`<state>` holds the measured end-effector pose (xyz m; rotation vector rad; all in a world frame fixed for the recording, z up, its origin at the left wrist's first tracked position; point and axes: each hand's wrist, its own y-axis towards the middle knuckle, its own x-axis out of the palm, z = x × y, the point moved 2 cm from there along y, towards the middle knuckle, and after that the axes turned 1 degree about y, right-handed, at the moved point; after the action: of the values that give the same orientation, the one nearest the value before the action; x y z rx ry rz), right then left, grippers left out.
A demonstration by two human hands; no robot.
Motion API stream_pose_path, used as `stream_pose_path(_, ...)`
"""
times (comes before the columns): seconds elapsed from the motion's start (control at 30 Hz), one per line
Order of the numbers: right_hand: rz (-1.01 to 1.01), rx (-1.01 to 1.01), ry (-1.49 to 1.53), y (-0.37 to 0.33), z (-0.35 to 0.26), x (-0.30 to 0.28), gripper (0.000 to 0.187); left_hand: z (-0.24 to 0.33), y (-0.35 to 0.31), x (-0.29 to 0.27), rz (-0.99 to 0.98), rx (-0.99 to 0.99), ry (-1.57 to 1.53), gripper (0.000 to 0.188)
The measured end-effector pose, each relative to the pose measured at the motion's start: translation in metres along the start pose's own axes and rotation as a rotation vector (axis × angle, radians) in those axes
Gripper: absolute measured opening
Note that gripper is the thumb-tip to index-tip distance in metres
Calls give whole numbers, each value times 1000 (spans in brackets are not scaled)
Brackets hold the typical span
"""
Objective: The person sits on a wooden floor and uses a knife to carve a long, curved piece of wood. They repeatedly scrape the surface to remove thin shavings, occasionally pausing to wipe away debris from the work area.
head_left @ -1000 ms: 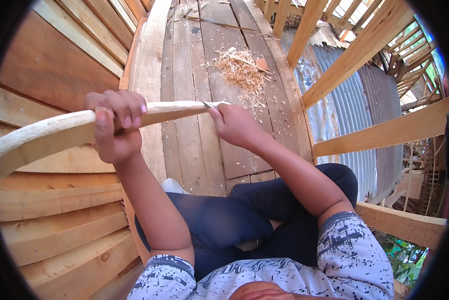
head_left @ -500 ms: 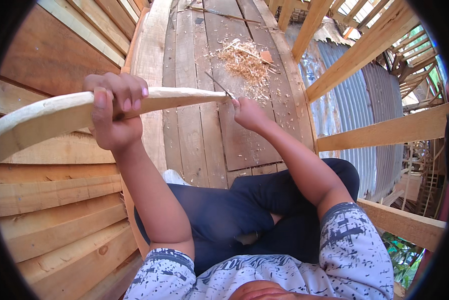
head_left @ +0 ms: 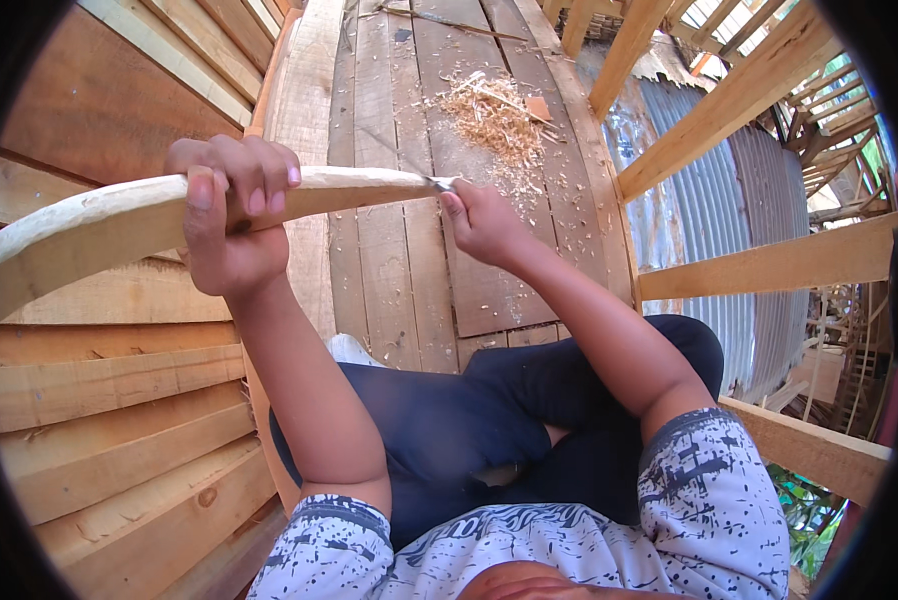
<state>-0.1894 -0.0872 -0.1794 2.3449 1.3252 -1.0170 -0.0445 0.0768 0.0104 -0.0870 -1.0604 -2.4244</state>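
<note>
A long, curved piece of pale wood [head_left: 89, 238] reaches from the left edge across to my right hand, its upper edge bearing small cut facets. My left hand [head_left: 234, 220] is closed around its middle, fingers over the top and thumb on the near side. At the wood's right tip, my right hand [head_left: 485, 222] is closed on a knife, whose thin blade [head_left: 409, 160] lies across the tip and points up and left. Motion blurs the blade, and my fingers hide the handle.
Wood shavings [head_left: 494, 115] are heaped on the plank floor [head_left: 419, 290], with a small flat wood piece [head_left: 538, 107] beside them. A thin stick [head_left: 454, 22] lies farther off. A board wall [head_left: 119, 380] stands left; wooden rails [head_left: 769, 258] and corrugated metal sheets [head_left: 709, 210] are right.
My right hand and the knife have shifted left along the wood's tip. My left hand keeps its grip in nearly the same place.
</note>
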Motion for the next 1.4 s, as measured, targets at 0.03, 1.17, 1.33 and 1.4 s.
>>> stream_pose_path(0.03, 44, 0, 10, 2, 16, 6, 39, -2, 1, 0, 31, 11, 14, 18)
stream_pose_path(1.17, -68, 199, -60, 1, 49, 9, 40, -2, 1, -3, -13, -26, -48, 15)
stream_pose_path(1.33, -3, 158, 6, 0, 11, 11, 41, -2, -3, -7, 24, 13, -17, 19)
stream_pose_path(1.4, -21, 236, 55, 3, 26, 12, 41, -2, -2, -7, 77, 11, -7, 18)
